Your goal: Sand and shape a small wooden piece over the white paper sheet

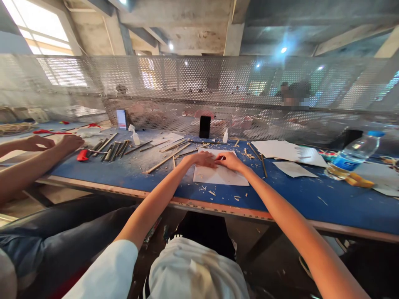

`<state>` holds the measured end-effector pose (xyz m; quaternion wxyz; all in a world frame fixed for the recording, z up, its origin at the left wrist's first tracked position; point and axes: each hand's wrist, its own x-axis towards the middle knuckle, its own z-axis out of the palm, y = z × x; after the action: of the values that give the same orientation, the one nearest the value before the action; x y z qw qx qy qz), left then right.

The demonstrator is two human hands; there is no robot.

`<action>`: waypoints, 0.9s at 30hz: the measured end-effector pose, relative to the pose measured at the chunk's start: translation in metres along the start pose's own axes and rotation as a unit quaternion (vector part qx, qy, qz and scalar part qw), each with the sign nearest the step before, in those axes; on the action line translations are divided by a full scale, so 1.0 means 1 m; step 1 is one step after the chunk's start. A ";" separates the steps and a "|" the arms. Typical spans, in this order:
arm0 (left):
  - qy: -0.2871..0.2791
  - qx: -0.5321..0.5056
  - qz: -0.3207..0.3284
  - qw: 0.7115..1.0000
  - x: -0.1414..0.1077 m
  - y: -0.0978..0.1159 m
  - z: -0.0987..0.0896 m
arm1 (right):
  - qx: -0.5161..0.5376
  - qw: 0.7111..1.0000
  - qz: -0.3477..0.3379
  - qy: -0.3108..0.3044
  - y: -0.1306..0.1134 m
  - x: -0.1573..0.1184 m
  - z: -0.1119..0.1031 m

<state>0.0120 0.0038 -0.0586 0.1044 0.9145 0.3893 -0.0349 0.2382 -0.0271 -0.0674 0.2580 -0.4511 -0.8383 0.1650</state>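
A white sheet of paper [222,177] lies on the blue tabletop in front of me. My left hand [204,159] rests on its upper part with the fingers stretched out flat. Close beside it, my right hand [230,161] is closed over the sheet, thumb and fingers pinched together. Whatever is between those fingertips, if anything, is too small to make out. Thin wood shavings [212,193] are scattered around the paper.
A wooden stick [168,158] lies left of the sheet. A phone [205,126] and a glue bottle [225,136] stand behind it. Paper sheets [285,150] and a water bottle [355,155] are at right. A co-worker's hands [67,143] are at left, near several dark rods [115,150].
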 end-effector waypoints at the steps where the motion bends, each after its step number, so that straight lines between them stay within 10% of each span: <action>1: 0.000 0.003 -0.012 1.000 0.000 0.001 0.000 | -0.005 1.000 0.005 0.014 0.001 0.000 0.000; 27: 0.012 0.008 -0.022 1.000 0.006 -0.009 0.008 | -0.029 0.999 0.013 -0.007 0.000 0.002 0.000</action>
<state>0.0102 0.0124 -0.0688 0.0911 0.9071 0.4099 -0.0291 0.2374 -0.0254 -0.0671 0.2366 -0.4679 -0.8387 0.1471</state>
